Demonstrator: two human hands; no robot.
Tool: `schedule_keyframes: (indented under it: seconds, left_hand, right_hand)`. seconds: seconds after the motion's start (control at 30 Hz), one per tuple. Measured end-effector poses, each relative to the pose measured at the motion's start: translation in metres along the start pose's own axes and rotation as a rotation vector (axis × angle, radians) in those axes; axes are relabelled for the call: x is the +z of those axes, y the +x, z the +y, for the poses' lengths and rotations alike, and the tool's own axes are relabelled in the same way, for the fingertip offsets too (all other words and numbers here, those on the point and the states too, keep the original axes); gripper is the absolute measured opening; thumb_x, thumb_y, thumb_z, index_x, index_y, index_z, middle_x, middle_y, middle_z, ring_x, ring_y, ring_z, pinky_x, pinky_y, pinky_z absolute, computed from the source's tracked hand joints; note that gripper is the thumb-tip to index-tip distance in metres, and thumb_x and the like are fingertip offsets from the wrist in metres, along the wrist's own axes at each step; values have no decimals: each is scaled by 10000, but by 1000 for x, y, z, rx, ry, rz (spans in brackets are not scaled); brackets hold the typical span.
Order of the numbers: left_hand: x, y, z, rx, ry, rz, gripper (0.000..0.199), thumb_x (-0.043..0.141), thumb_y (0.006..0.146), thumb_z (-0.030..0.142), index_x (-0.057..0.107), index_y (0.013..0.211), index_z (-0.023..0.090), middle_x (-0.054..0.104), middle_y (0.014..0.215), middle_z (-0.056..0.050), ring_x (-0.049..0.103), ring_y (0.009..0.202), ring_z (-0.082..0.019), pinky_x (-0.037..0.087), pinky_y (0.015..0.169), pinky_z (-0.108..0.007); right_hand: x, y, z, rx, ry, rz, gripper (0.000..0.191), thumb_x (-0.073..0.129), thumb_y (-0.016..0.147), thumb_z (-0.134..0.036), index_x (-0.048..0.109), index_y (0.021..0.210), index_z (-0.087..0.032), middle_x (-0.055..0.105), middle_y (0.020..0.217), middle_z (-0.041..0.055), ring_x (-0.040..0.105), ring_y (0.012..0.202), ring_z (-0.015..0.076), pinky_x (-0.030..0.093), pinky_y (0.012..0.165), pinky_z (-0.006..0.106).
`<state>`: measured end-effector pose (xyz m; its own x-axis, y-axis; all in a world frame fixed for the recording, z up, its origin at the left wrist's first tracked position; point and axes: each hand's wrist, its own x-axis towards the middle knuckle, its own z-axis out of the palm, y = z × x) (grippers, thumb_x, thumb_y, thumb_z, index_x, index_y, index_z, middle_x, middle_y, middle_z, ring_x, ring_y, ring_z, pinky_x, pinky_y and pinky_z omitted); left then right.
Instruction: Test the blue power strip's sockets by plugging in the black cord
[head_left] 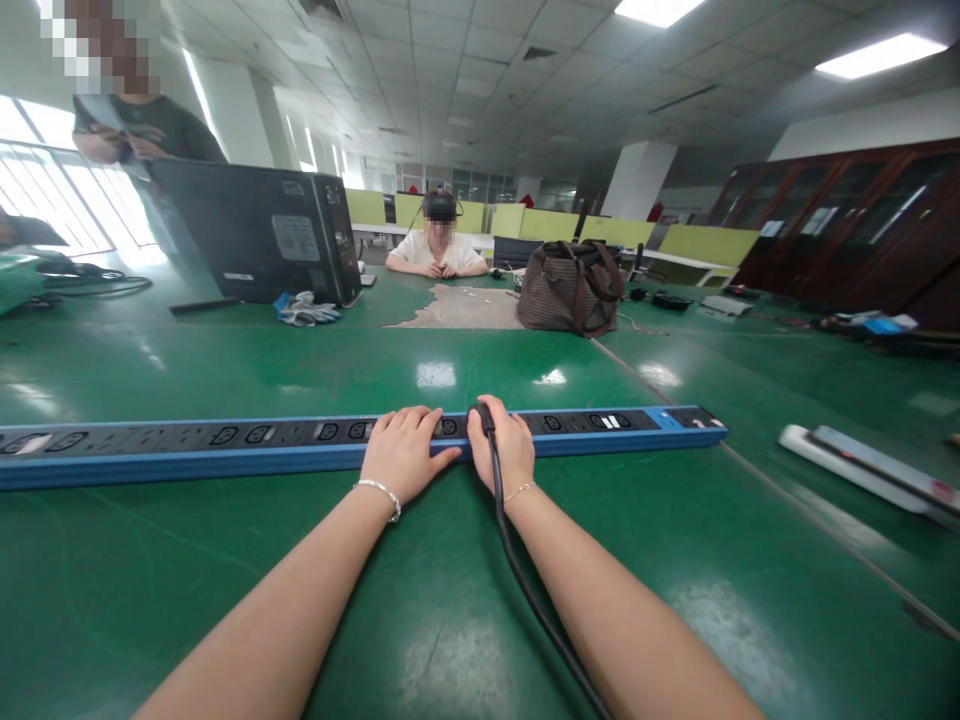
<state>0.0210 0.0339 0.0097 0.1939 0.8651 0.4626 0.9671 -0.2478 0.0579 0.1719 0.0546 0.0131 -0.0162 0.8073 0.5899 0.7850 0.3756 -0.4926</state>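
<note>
A long blue power strip [247, 458] with a black socket face lies across the green table [300, 370]. My left hand [403, 450] rests over its middle, fingers on the black face and thumb along the front edge; it grips the strip. Just to the right, my right hand [508, 447] is closed round a black plug [481, 412] at the strip's socket face. Whether the plug sits in a socket is hidden by the fingers. From the plug, a thick black cable [517, 570] runs down towards me between my forearms.
A black computer case [277, 235] stands at the back left, with gloves [306, 309] before it. Behind the table sits a person [437, 245]; another stands at the far left. A brown bag [571, 288] and, at the right, white and grey bars [862, 465] lie on the table.
</note>
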Motion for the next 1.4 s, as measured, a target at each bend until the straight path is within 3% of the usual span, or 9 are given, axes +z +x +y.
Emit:
schedule_keyframes:
  seconds: [0.37, 0.6, 0.77, 0.97, 1.27, 1.4]
  left_hand:
    - [-2, 0, 0, -1, 6, -13, 523, 509, 790, 517, 517, 1224, 224, 588, 1213, -89, 507, 1125, -257, 342, 969, -413]
    - [0, 0, 0, 5, 7, 3, 542, 474, 802, 546, 519, 1220, 204, 590, 1203, -97, 505, 1120, -268, 342, 961, -424]
    - [0, 0, 0, -1, 5, 2, 544, 480, 797, 551, 519, 1218, 209, 588, 1206, -93, 509, 1115, -266, 343, 954, -420]
    - [0, 0, 0, 10, 3, 13, 539, 503, 790, 537, 514, 1219, 212, 590, 1204, -92, 503, 1126, -262, 333, 965, -413]
    - [0, 0, 0, 14, 22, 27, 547, 506, 787, 540, 527, 1205, 188, 598, 1186, -88, 518, 1101, -263, 355, 946, -416]
    - [1, 0, -1, 16, 20, 27, 546, 509, 787, 535, 529, 1207, 187, 598, 1188, -91, 518, 1102, -263, 355, 950, -419]
  right_hand:
    - [0, -1, -1, -125, -116, 8, 256, 415, 879, -304, 605, 1032, -225, 701, 907, 50, 629, 886, 190, 341, 978, 376]
    - [-6, 4, 12, 37, -22, -50, 276, 383, 892, -389, 600, 1035, -295, 692, 894, 1, 628, 825, 188, 462, 755, 295]
    - [-4, 2, 11, 22, -58, -27, 278, 372, 899, -373, 596, 1035, -280, 688, 892, 6, 621, 848, 192, 457, 794, 315]
    - [2, 0, 6, -214, -177, -75, 267, 389, 892, -288, 602, 1031, -207, 687, 982, 74, 609, 950, 201, 401, 911, 339]
    - [1, 0, 13, -279, -197, -99, 294, 392, 903, -295, 590, 1082, -171, 674, 1064, 88, 585, 1057, 193, 383, 950, 324]
    - [0, 1, 11, -239, -199, -114, 282, 397, 902, -299, 598, 1064, -184, 681, 1049, 82, 589, 1056, 198, 384, 954, 346]
